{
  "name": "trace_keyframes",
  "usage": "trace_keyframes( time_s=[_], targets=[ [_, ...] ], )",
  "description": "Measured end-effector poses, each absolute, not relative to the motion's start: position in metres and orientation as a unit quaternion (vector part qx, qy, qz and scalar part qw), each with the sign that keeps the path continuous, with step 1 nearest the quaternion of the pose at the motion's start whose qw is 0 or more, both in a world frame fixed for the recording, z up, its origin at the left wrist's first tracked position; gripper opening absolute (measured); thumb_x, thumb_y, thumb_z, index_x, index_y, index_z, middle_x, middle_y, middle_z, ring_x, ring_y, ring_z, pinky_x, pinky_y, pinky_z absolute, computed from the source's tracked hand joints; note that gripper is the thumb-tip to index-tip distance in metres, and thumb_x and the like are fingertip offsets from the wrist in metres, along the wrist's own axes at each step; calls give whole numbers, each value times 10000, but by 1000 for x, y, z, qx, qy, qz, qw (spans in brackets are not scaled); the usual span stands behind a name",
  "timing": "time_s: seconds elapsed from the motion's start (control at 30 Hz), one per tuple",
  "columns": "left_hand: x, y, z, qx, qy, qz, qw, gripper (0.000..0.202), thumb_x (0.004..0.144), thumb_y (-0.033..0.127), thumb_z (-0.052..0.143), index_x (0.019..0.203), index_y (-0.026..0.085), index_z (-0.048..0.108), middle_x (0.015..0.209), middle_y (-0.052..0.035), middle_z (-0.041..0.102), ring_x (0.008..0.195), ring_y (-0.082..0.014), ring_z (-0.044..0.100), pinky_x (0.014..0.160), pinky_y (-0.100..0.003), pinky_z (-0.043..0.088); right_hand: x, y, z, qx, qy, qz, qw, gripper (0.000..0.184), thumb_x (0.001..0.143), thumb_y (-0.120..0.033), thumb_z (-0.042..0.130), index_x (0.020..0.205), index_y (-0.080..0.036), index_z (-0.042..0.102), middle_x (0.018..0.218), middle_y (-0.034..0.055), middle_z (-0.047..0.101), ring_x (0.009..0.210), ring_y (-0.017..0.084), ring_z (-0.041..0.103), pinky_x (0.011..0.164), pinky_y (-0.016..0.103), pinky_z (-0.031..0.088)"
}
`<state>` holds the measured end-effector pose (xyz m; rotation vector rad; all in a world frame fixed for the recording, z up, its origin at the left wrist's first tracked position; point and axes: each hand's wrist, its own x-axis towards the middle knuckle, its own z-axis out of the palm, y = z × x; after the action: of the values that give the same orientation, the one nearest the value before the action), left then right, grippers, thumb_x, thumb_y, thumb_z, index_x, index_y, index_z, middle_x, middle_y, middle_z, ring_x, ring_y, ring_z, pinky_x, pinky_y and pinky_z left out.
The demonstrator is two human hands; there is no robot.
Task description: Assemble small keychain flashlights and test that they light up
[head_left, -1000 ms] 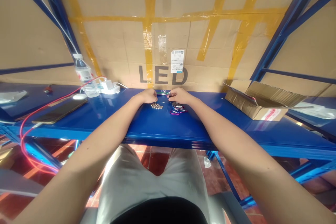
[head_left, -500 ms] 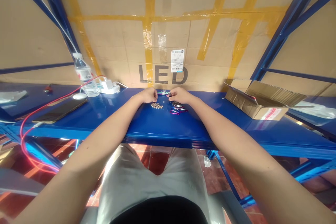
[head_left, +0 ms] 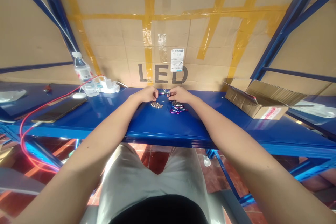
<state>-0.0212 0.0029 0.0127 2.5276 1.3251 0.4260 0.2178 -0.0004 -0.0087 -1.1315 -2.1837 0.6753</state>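
Note:
At the far side of the blue table, my left hand [head_left: 148, 94] is closed, its fingertips curled down; what it holds, if anything, is too small to make out. My right hand [head_left: 180, 95] pinches a small dark cylindrical piece [head_left: 169, 93]. Between the two hands shows a thin shiny greenish strip [head_left: 163, 92]; whether either hand touches it, I cannot tell. Just below my left hand lies a cluster of small round silvery pieces [head_left: 156, 105]. Near my right hand sits a pile of small shiny metallic pieces with pink and blue loops [head_left: 179, 108].
An open cardboard box [head_left: 262, 103] stands to the right. On the left are a water bottle [head_left: 86, 77], a white charger [head_left: 107, 85], a phone [head_left: 60, 110] and a red cable [head_left: 52, 99]. A large taped cardboard sheet [head_left: 118, 49] rises behind the blue table [head_left: 162, 127].
Both hands stay in nearly the same place, with only slight finger movement. The piles on the table look unchanged.

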Motion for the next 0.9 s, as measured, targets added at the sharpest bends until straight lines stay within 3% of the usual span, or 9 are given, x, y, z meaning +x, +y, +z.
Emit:
trace_keyframes(
  time_s=[0.13, 0.23, 0.43, 0.6, 0.73, 0.9],
  targets=[
    [-22, 7, 7, 867, 449, 157, 145, 281, 682, 91, 634, 934, 178, 725, 906, -42, 762, 823, -191, 695, 703, -264, 513, 217, 0, -9, -426, -818, 256, 290, 75, 711, -188, 732, 778, -158, 721, 734, -4, 652, 700, 151, 528, 701, 307, 425],
    [-21, 9, 3, 872, 438, 169, 140, 269, 703, 108, 645, 952, 180, 716, 896, -40, 750, 800, -190, 686, 692, -274, 509, 216, 1, -9, -433, -814, 255, 293, 133, 700, -110, 721, 820, -154, 760, 819, 24, 718, 779, 176, 597, 746, 312, 464],
    [-4, 1, 5, 882, 357, 292, 96, 191, 797, 133, 631, 982, 162, 669, 956, -60, 725, 865, -184, 672, 775, -298, 529, 219, 9, -12, -437, -815, 243, 292, 191, 700, -100, 725, 867, -156, 797, 851, 33, 749, 828, 195, 637, 777, 321, 491],
    [12, -9, 5, 897, 312, 312, 27, 177, 839, 114, 590, 992, 173, 656, 955, -54, 714, 864, -188, 653, 762, -308, 502, 220, 13, -15, -428, -817, 248, 297, 170, 692, -130, 705, 843, -164, 774, 794, 3, 710, 781, 178, 605, 753, 308, 465],
    [16, -9, 1, 904, 299, 307, 0, 179, 859, 111, 571, 1002, 179, 655, 969, -63, 719, 878, -207, 654, 763, -327, 492, 220, 11, -13, -426, -828, 223, 287, 28, 680, -190, 705, 683, -173, 683, 669, -30, 606, 706, 159, 531, 695, 299, 407],
    [17, -9, -1, 907, 286, 308, -20, 169, 879, 122, 574, 1008, 186, 662, 975, -67, 727, 880, -213, 658, 752, -326, 485, 219, 6, -9, -429, -836, 204, 273, 102, 679, -203, 677, 615, -179, 601, 619, -35, 555, 667, 151, 488, 672, 301, 366]
  ],
)
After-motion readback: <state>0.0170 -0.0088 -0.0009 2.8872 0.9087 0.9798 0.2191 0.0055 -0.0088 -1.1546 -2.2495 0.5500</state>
